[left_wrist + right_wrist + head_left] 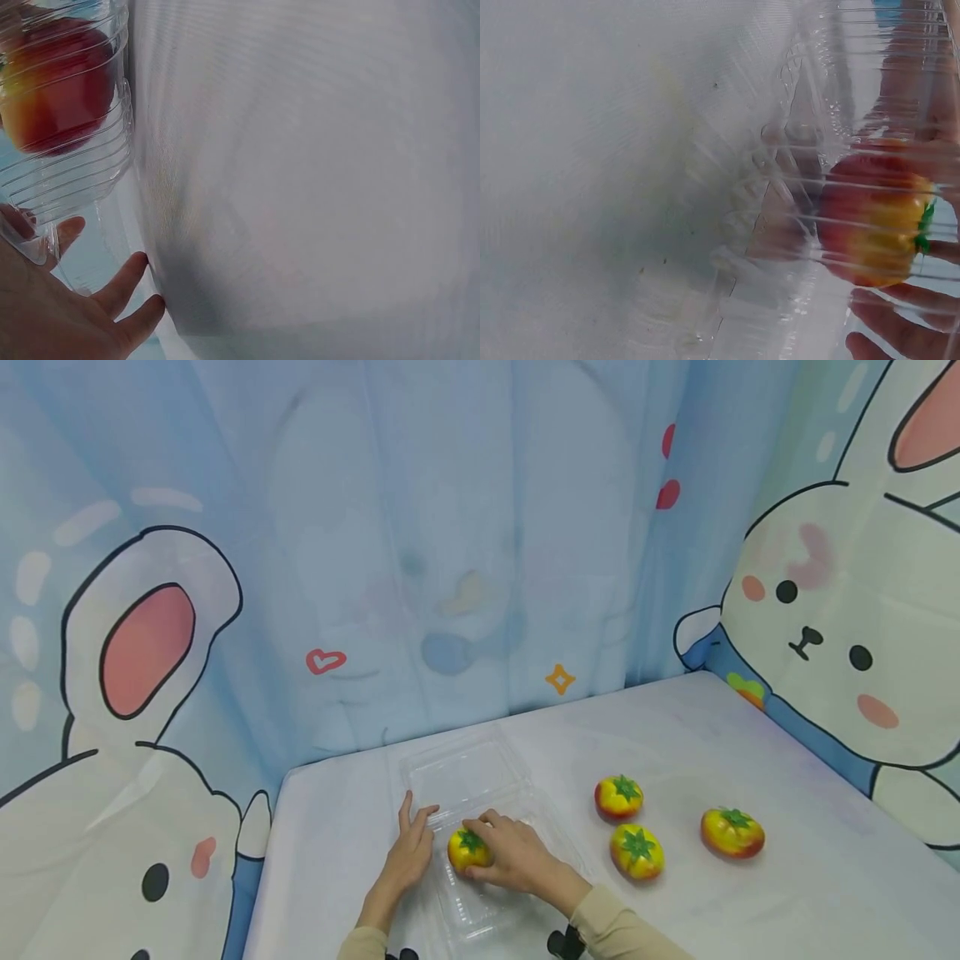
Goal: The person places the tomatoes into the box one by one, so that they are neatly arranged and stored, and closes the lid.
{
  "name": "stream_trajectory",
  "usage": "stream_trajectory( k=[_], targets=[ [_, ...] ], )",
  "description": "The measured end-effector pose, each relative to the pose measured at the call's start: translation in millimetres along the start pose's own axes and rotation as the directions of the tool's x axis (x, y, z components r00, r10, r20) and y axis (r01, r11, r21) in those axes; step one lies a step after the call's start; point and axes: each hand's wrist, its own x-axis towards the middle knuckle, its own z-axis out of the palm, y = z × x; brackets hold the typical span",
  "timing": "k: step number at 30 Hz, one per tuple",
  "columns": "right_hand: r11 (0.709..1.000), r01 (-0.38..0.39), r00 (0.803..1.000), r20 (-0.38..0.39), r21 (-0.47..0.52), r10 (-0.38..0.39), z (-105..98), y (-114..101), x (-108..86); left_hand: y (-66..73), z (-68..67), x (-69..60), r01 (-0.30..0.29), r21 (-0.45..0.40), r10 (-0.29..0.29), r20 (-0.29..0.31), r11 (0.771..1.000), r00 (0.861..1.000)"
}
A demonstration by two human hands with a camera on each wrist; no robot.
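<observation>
Nearest, the right hand curls thumb and fingers round a glossy yellow-and-red, rounded fruit with a green star-shaped calyx, inside the near tray of a clear plastic hinged container, while the left hand, fingers straight and spread, touches its left edge, probably to steady something so light. Rightward, three matching fruits sit on the white counter, seemingly within easy reach; farthest, the clear lid lies folded back, leaving the tray uncovered.

Bare hands, plain beige sleeves, small black rounded pieces beside each cuff
</observation>
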Motion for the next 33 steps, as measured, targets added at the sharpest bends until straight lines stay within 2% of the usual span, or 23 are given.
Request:
stream_trajectory(
  k=[8, 13, 19, 22, 30, 33],
  targets=[
    [0.999, 0.044, 0.998, -0.035, -0.021, -0.045, -16, 5, -6.3, -0.8, 1.0, -1.2, -0.025, 0.001, 0.025, -0.013, 1.000, 1.000],
    [1.000, 0.007, 0.996, -0.093, 0.016, -0.005, -42, 19, -14.1, -1.5, 1.7, -0.6, -0.011, -0.001, 0.011, -0.013, 1.000, 1.000],
    [0.997, -0.078, 0.977, -0.200, 0.003, 0.077, -74, 55, -33.6, 1.1, -0.1, 0.7, -0.005, -0.011, 0.005, 0.002, 1.000, 1.000],
    [0.992, -0.122, 0.966, -0.231, -0.017, 0.115, -89, 77, -47.2, 1.4, -0.3, 1.4, 0.003, -0.014, -0.003, 0.003, 1.000, 1.000],
    [0.966, -0.254, 0.949, -0.206, -0.046, 0.240, -118, 137, -97.3, 0.7, -0.3, 0.9, 0.016, -0.018, -0.016, 0.002, 1.000, 1.000],
    [0.949, -0.314, 0.935, -0.187, -0.043, 0.301, -125, 156, -120.5, 1.2, -0.4, 1.4, 0.012, -0.019, -0.012, 0.005, 1.000, 1.000]
  ],
)
